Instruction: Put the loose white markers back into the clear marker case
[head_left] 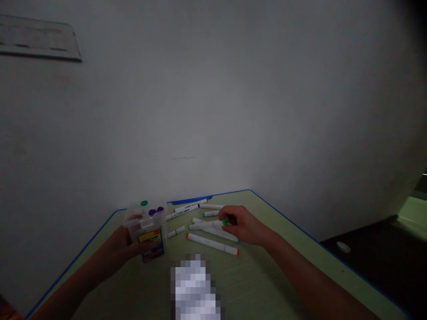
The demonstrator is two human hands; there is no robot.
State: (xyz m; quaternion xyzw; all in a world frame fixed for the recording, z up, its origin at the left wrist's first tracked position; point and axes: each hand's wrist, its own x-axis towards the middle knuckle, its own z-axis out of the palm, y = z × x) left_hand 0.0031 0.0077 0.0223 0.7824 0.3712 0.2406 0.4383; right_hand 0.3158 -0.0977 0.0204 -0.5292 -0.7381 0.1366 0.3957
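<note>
At the desk's near edge: we hold up a clear plastic box (146,226) in our left hand (115,251), over the green desktop (267,280) and left of the loose markers.

Box: its long axis stands close to upright, tilted slightly, with a yellow-and-dark label (151,246) facing us. 3 round ends, 1 green (143,203) and 2 purple (156,210), show at its top.

Left grip: our fingers (145,248) wrap across the box's front, closed around it.

Right grip: our right hand (242,224) pinches the green end (224,222) of a white marker (205,225), fingers narrow on it.

Marker: its long axis lies almost level across the desk, green end to our right, far end pointing left toward the box.

Desktop: at least 6 other white markers lie nearby, among them an orange-tipped marker (212,244) just below the held one, slanting down to the right.

Surroundings: a blue edge strip (283,218) trims the desk, a grey wall (213,111) rises behind it, and a pixelated patch (195,286) covers the near desktop.
</note>
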